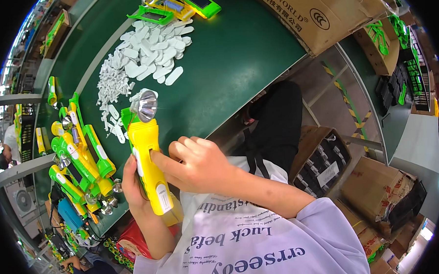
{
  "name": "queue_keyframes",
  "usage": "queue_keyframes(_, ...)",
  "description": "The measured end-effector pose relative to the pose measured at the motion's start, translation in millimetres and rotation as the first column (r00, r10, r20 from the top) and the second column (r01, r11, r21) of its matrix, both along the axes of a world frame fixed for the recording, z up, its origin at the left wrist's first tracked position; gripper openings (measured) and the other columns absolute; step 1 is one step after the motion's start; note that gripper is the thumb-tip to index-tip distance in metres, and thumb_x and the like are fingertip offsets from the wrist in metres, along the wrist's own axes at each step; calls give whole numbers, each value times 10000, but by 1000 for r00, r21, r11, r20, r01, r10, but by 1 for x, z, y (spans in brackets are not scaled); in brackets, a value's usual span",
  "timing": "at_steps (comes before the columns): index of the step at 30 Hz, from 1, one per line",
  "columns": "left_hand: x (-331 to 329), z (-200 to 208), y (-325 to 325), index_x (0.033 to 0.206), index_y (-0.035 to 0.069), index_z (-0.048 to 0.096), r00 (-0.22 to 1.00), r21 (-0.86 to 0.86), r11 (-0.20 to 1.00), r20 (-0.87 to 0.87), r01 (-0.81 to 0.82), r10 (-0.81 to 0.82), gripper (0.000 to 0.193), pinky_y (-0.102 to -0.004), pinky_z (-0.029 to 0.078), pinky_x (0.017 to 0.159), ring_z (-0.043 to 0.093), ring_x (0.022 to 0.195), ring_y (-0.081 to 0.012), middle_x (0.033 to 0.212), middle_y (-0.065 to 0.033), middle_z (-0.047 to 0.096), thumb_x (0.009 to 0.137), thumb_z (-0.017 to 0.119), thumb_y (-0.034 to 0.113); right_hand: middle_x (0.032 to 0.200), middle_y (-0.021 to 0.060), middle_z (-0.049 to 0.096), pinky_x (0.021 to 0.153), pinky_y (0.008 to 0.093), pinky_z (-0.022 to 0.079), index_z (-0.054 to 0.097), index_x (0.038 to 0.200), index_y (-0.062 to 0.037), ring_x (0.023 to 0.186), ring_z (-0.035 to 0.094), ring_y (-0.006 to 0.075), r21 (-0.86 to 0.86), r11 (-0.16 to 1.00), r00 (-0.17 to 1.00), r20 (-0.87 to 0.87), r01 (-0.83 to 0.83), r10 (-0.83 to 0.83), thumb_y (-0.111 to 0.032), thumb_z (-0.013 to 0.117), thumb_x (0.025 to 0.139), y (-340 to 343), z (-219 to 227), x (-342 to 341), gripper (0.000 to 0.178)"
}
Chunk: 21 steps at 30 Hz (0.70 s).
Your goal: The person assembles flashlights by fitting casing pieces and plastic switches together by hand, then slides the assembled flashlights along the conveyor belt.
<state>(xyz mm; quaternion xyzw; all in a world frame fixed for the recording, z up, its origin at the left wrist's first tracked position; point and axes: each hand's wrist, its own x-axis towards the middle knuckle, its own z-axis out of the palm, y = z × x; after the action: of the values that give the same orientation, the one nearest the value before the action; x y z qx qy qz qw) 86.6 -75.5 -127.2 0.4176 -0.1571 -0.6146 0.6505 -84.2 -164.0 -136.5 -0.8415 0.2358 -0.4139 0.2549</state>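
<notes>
The left hand (132, 182) is clamped around the body of a yellow flashlight (155, 176), holding it up in front of the white shirt (263, 233), tilted, with its lamp end pointing away from the wearer. The right hand (201, 163) comes in from the flashlight's right, its index fingertip touching the barrel by a small slot (151, 149) and its other visible fingers curled; its thumb is hidden, so I cannot tell whether it pinches anything. A silvery reflector (147, 107) sits at the flashlight's upper end. Beyond the flashlight, on the green counter (235, 53), lie a heap of flat white strips (154, 49) and, beside it, smaller white pieces (110, 78). Left of the flashlight are piled yellow-and-green flashlights (78, 155). Far beyond it, to the right, is a cardboard box (331, 14).
</notes>
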Motion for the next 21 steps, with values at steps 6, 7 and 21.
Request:
queue_keyframes(6, -12, 3, -8, 1417, -30, 405, 999, 65, 998, -37, -15, 17, 558, -342, 520, 857, 642, 960, -219, 1100, -141, 628, 1006, 416, 348, 697, 19, 504, 531, 308, 453, 622, 1112, -72, 601, 555, 172, -24, 1000, 1000, -31, 6, -6, -152, 678, 740, -5, 3, -4, 385)
queue_keyframes(7, -14, 4, -8, 1412, -29, 409, 999, 16, 1000, -30, 14, -13, 549, -347, 522, 865, 634, 988, -216, 1176, -160, 613, 1006, 417, 340, 697, 19, 504, 531, 308, 453, 622, 1112, -72, 601, 555, 172, -24, 1000, 1000, -20, -1, 1, -152, 678, 740, -5, 3, -6, 385)
queue_keyframes(21, -13, 19, -6, 1222, -56, 513, 995, 25, 998, 81, -62, 60, 482, -325, 533, 713, 650, 834, -213, 1039, -171, 636, 969, 527, 354, 608, 2, 480, 460, 299, 430, 676, 1013, -33, 514, 521, 154, -58, 998, 999, 38, 5, -2, -50, 684, 606, 0, 14, 3, 408)
